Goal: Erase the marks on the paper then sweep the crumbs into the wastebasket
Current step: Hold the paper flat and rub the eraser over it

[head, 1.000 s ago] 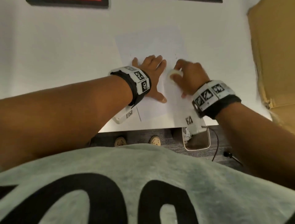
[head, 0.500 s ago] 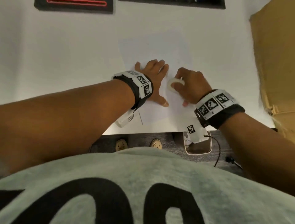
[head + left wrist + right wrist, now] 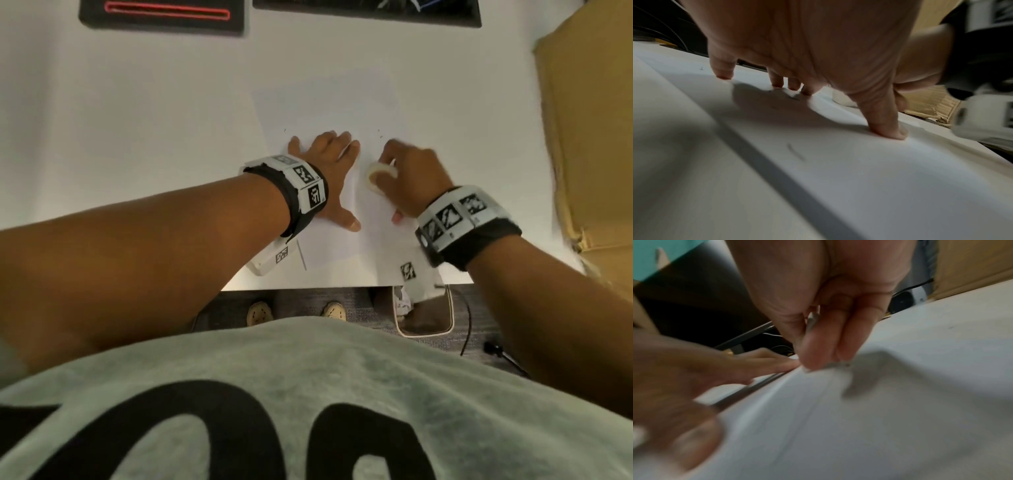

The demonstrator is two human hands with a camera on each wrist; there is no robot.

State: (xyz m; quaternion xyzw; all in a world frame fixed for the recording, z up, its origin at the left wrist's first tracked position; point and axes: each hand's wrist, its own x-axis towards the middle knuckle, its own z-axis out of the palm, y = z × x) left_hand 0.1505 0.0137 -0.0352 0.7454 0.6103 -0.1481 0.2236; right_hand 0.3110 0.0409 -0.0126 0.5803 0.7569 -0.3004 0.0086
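Between your two hands, the eraser [image 3: 376,175] had shifted: compared with half a second before, your right hand [image 3: 411,181] had carried it a little toward you and toward your left hand [image 3: 329,178], and the right hand showed motion blur. Judged: an erasing stroke in progress, not a reposition.

Right hand state: fingers and thumb curled, pinching the eraser, its lower edge on the paper [image 3: 342,113]. Left hand state: spread flat, fingertips [image 3: 723,74] and thumb pressed onto the sheet just beside the eraser, as it had been in both earlier views. The paper had not slid.

Marks: a short pencil stroke [image 3: 796,152] remained on the sheet on the near side of your left thumb, with fainter ones under the left fingers. A few dark specks [image 3: 378,133] lay just beyond your right knuckles; crumbs or marks, could not tell. Judged: erasing unfinished, sweeping not begun.

Edges and room: the tabletop [image 3: 137,120] edge ran just behind both wrists, and the wastebasket [image 3: 450,315] stood on the floor below it, under your right wrist. A sweep toward you had a short path. Bare tabletop lay beyond and outboard of your left hand; a cardboard box [image 3: 589,120] bounded the side outboard of your right hand, well apart from it.
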